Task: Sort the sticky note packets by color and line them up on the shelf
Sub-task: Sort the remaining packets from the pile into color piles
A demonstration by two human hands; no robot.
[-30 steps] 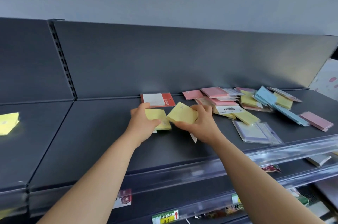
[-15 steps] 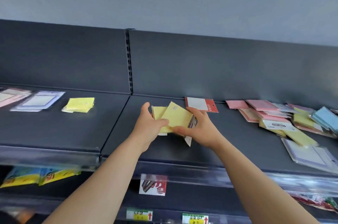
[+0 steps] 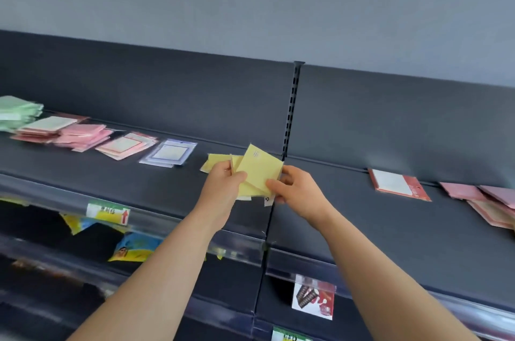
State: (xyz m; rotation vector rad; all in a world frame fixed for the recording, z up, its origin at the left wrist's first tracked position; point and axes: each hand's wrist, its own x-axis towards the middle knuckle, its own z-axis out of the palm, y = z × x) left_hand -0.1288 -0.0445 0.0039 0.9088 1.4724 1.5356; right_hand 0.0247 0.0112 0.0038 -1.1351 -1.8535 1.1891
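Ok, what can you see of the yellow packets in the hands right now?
The yellow packets are a few thin, flat, pale yellow squares, fanned and overlapping, the top one tilted corner up with a small white label. White tabs stick out below. The left hand pinches their left side, the right hand their right edge, over the dark shelf. More yellow shows behind the left hand; held or lying, I cannot tell.

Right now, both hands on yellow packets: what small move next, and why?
Probably lower the yellow packets, held by the left hand and right hand, onto the yellow pile just beyond; it lies beside the purple-bordered packets, ending the sorted row.
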